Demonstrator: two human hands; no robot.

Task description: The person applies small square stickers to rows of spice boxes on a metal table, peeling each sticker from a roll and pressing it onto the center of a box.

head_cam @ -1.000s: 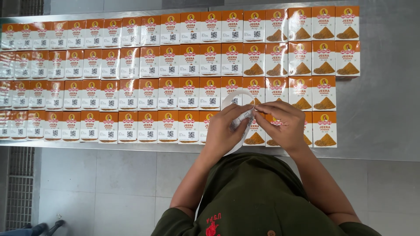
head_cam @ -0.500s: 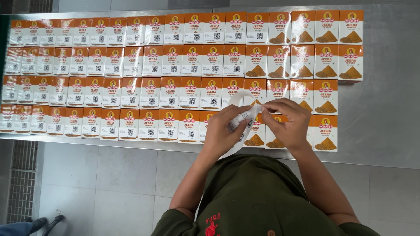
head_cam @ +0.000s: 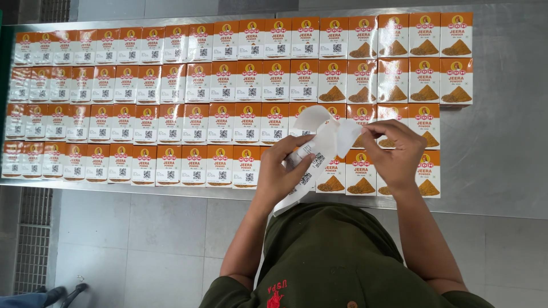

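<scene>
White label strip (head_cam: 311, 157), glossy, printed with small square codes, curling at its upper end. Long axis slanted from lower left to upper right, over the near edge of the steel table (head_cam: 508, 159). Left hand (head_cam: 285, 168) pinching the strip; right hand (head_cam: 394, 151) gripping a peeled label. Orange-and-white cartons (head_cam: 171, 122) in four rows, all closed, contents unseen.
</scene>
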